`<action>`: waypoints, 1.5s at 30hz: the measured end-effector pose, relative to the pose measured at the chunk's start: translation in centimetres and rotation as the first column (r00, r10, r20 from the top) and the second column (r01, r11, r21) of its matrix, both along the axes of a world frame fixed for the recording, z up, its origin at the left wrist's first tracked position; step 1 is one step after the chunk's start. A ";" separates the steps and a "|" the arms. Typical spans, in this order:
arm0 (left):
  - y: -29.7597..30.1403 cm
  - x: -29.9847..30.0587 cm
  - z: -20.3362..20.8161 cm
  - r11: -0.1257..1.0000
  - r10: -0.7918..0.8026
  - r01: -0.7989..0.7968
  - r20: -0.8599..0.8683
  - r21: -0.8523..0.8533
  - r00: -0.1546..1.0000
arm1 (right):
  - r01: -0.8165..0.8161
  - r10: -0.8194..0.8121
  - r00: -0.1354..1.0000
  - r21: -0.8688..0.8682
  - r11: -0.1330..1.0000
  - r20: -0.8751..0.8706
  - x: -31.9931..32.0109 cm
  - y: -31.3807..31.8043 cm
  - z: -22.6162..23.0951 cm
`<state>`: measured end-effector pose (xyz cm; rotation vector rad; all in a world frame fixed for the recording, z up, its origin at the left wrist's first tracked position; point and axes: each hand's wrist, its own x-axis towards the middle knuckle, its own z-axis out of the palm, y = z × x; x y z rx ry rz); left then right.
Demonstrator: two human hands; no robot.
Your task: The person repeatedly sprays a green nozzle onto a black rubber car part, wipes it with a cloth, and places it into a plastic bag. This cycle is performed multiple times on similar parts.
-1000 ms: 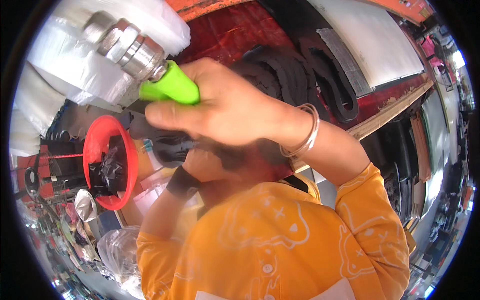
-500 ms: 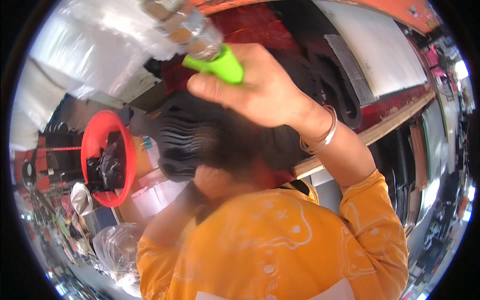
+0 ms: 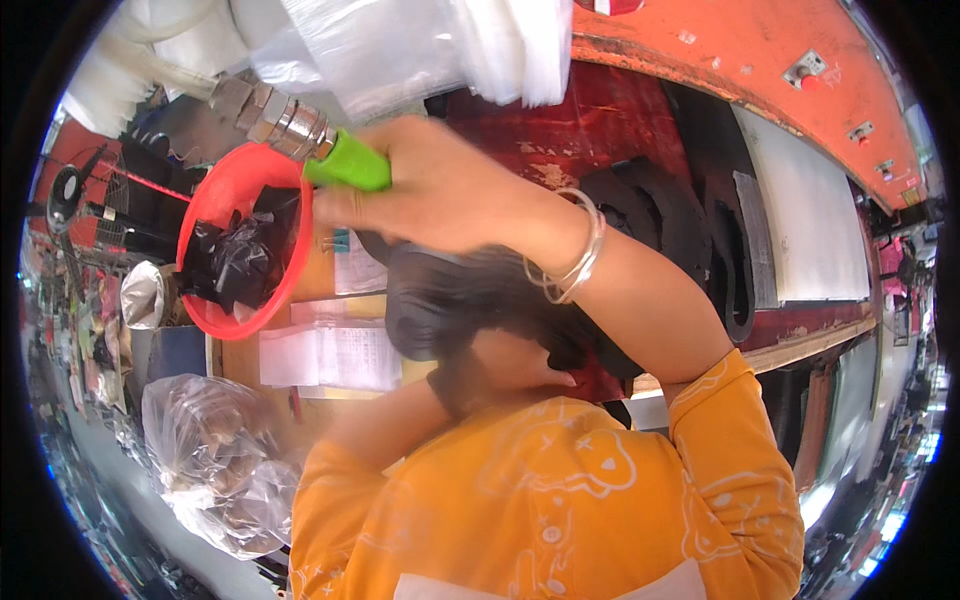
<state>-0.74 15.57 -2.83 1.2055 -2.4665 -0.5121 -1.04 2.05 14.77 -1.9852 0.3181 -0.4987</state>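
My right hand (image 3: 430, 190), with bangles at its wrist, is closed around a bright green air blow gun (image 3: 350, 163). Metal couplings (image 3: 275, 120) join the gun to a pale hose. Below, a stack of black foam pieces (image 3: 440, 300) with wavy edges lies partly under my right forearm. My left hand (image 3: 510, 360) is closed on the near side of this stack; motion blurs both, and some of its fingers are hidden. Further black foam pieces (image 3: 650, 215) lie to the right on the dark red table surface (image 3: 560, 130).
At the left stands a red bucket (image 3: 190, 300) holding black plastic. Printed papers (image 3: 330, 355) lie beside it, above a clear plastic bag (image 3: 215, 460). Clear plastic sheets (image 3: 400, 50) hang at the back. An orange machine (image 3: 700, 50) with red buttons borders a white board (image 3: 805, 220).
My right hand has moved left with the blow gun, which now overlaps the bucket's rim. The whole view has shifted, showing more of the orange machine. My left hand stays at the foam stack.
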 end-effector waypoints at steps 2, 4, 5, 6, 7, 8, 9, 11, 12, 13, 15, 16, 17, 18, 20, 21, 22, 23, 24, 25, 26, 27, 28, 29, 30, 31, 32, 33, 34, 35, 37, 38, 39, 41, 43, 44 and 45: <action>0.2 -0.1 0.2 1.000 -0.009 0.009 0.002 0.018 1.000 | 0.279 -0.271 0.951 -0.035 0.960 0.146 0.6 -0.3 -0.2; 0.3 -0.4 0.5 1.000 -0.009 0.009 -0.002 0.022 1.000 | 0.069 -0.091 0.987 0.168 0.983 0.130 0.9 -0.4 -0.3; 0.3 -0.5 0.6 1.000 -0.009 0.009 -0.009 0.026 1.000 | -0.114 0.113 0.993 0.249 0.962 0.019 0.9 -0.5 -0.4; 0.3 -0.7 0.7 0.999 -0.012 0.013 -0.011 0.032 1.000 | 0.074 -0.073 0.996 -0.028 0.997 0.052 0.8 -0.4 -0.5; 0.3 -0.8 0.8 0.999 -0.015 0.015 -0.014 0.037 1.000 | 0.370 -0.370 0.927 -0.308 0.876 0.060 0.7 -0.6 -0.5; 0.3 -0.9 0.8 0.999 -0.019 0.019 -0.015 0.039 1.000 | 0.309 -0.302 0.949 -0.083 0.947 0.086 0.5 -0.5 -0.6; 0.4 -0.9 0.8 0.999 -0.023 0.024 -0.018 0.041 1.000 | 0.238 -0.251 0.964 0.142 0.961 0.083 0.3 -0.7 -0.7; 0.5 -1.0 0.8 0.999 -0.023 0.025 -0.029 0.048 0.999 | -0.187 0.164 0.982 0.326 0.927 0.099 -0.4 -0.9 -0.8; 0.5 -1.0 0.8 0.998 -0.030 0.031 -0.033 0.049 0.999 | 0.060 -0.066 0.990 0.051 0.997 0.126 -0.8 -1.2 -0.8; 0.5 -1.1 0.8 0.998 -0.039 0.040 -0.034 0.057 0.999 | 0.427 -0.407 0.904 -0.262 0.866 0.130 -1.2 -1.6 -0.7; 0.5 -1.0 1.0 0.997 -0.047 0.049 -0.029 0.057 0.998 | 0.239 -0.251 0.967 0.182 0.954 0.046 -2.2 -2.3 -0.5; 0.5 -1.0 1.2 0.997 -0.049 0.050 -0.028 0.059 0.998 | 0.240 -0.244 0.968 0.076 0.968 0.059 -2.6 -2.5 -0.4; 0.6 -1.0 1.3 0.997 -0.049 0.051 -0.028 0.064 0.998 | 0.238 -0.235 0.967 -0.027 0.971 0.101 -3.3 -2.7 -0.2; 0.6 -1.0 1.5 0.996 -0.052 0.053 -0.022 0.070 0.998 | 0.213 -0.195 0.971 -0.123 0.969 0.141 -4.0 -2.7 0.0; 0.6 -0.9 1.8 0.995 -0.058 0.059 -0.011 0.076 0.998 | 0.246 -0.242 0.968 -0.065 0.967 0.067 -6.3 -2.9 0.7; 0.6 -0.9 1.9 0.995 -0.061 0.061 -0.006 0.074 0.998 | 0.053 -0.062 0.997 0.187 0.981 0.043 -7.6 -2.8 1.0; 0.6 -0.9 1.9 0.995 -0.063 0.063 0.001 0.077 0.998 | 0.022 -0.035 0.998 0.237 0.971 0.050 -8.7 -2.6 1.2; 0.6 -0.9 1.9 0.995 -0.063 0.063 0.003 0.079 0.998 | 0.068 -0.083 0.995 0.238 0.969 0.055 -9.9 -2.4 1.4; 0.6 -0.9 1.9 0.994 -0.066 0.065 0.008 0.084 0.998 | 0.140 -0.152 0.988 0.231 0.963 0.032 -11.0 -2.2 1.5; 0.6 -0.8 2.0 0.993 -0.071 0.070 0.013 0.090 0.997 | 0.213 -0.222 0.975 0.224 0.951 0.013 -11.9 -2.0 1.6; 0.6 -0.8 2.1 0.992 -0.076 0.075 0.010 0.097 0.997 | 0.041 -0.018 0.998 0.403 0.914 -0.061 -12.5 -1.8 1.6; 0.6 -0.7 2.2 0.991 -0.076 0.075 0.010 0.108 0.997 | -0.150 0.132 0.989 0.401 0.904 0.072 -12.8 -1.6 1.7; 0.5 -0.5 2.4 0.990 -0.077 0.075 0.013 0.122 0.997 | 0.064 -0.078 0.993 0.143 0.988 0.090 -13.1 -1.6 1.7; 0.5 -0.2 2.7 0.987 -0.084 0.081 0.014 0.141 0.996 | 0.308 -0.298 0.946 -0.067 0.949 0.127 -13.2 -1.4 1.9; 0.3 0.1 3.1 0.983 -0.090 0.086 0.015 0.159 0.996 | 0.244 -0.252 0.963 0.092 0.966 0.093 -13.6 -1.6 2.2; 0.1 0.4 3.6 0.978 -0.090 0.087 0.004 0.191 0.996 | 0.153 -0.168 0.986 0.331 0.931 0.016 -13.8 -1.1 2.5; 0.0 0.8 4.0 0.969 -0.085 0.085 -0.008 0.231 0.996 | 0.163 -0.177 0.983 0.199 0.966 0.055 -14.5 -1.1 3.0; -0.3 1.3 4.5 0.960 -0.074 0.077 -0.022 0.268 0.997 | 0.185 -0.186 0.983 0.037 0.982 0.011 -15.0 -0.7 3.5; -0.7 1.8 5.0 0.947 -0.057 0.071 -0.054 0.315 0.997 | 0.290 -0.279 0.953 -0.091 0.953 0.120 -15.4 -0.7 4.3; -1.3 2.4 5.6 0.928 -0.025 0.064 -0.111 0.367 0.994 | 0.422 -0.385 0.902 -0.214 0.881 0.197 -15.6 -0.8 5.1; -2.7 3.5 6.6 0.910 0.059 0.094 -0.351 0.404 0.934 | 0.054 -0.168 0.894 0.273 0.961 0.415 -16.9 0.3 6.8; -3.4 4.0 7.1 0.889 0.073 0.150 -0.458 0.432 0.886 | -0.082 -0.104 0.834 0.309 0.948 0.542 -16.9 0.8 7.6; -4.1 4.5 7.6 0.866 0.089 0.212 -0.556 0.453 0.826 | 0.003 -0.120 0.818 0.204 0.979 0.563 -16.4 1.0 8.3; -5.2 5.0 8.7 0.796 0.185 0.314 -0.701 0.518 0.689 | 0.125 -0.155 0.801 0.093 0.988 0.577 -16.1 1.8 10.1; -6.0 4.9 9.7 0.790 0.156 0.373 -0.748 0.486 0.645 | 0.098 -0.222 0.840 0.263 0.960 0.496 -16.4 3.1 11.9; -6.3 4.8 10.2 0.786 0.166 0.413 -0.801 0.459 0.575 | 0.107 -0.229 0.845 0.267 0.958 0.484 -16.1 3.6 12.5; -6.5 4.5 10.7 0.807 0.179 0.443 -0.877 0.390 0.447 | 0.179 -0.239 0.831 0.166 0.970 0.503 -15.8 3.9 13.2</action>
